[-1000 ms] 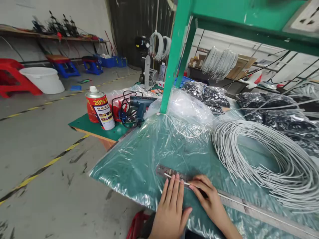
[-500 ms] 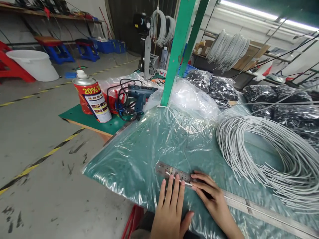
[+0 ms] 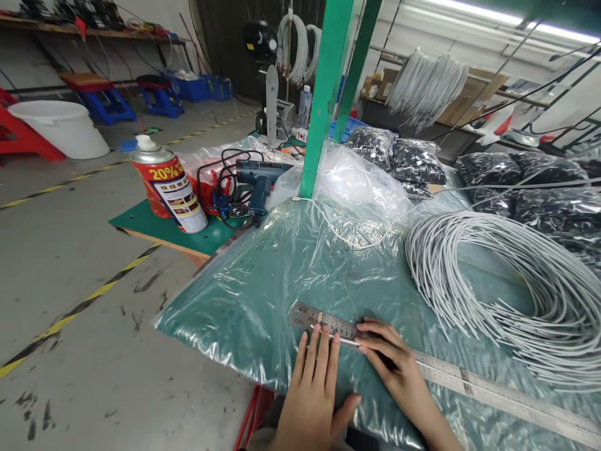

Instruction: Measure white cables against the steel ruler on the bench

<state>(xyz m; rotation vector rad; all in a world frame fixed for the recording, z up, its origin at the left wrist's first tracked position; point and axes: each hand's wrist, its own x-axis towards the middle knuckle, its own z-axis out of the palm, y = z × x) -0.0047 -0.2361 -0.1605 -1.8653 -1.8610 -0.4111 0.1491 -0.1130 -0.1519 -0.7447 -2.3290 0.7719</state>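
A long steel ruler (image 3: 451,374) lies slantwise on the plastic-covered table. Along its left end rests a thin white cable (image 3: 348,342). My left hand (image 3: 313,382) lies flat with fingers stretched out, the fingertips on the cable and the ruler's lower edge. My right hand (image 3: 394,357) pinches the cable between thumb and fingers, with its index finger reaching over the ruler. Part of the cable is hidden beneath both hands. To the right sits a big coil of grey-white cables (image 3: 469,300), its cut ends pointing toward the ruler.
A green post (image 3: 323,100) rises at the table's back edge beside clear plastic bags (image 3: 361,181). Left of it are a heat gun (image 3: 260,178) with a tangled cord and a red spray can (image 3: 171,188). Black-filled bags (image 3: 417,163) are piled behind the coil.
My left fingertips have shifted slightly left along the cable and ruler. My right hand keeps its pinch in nearly the same place. The camera view has moved a little.
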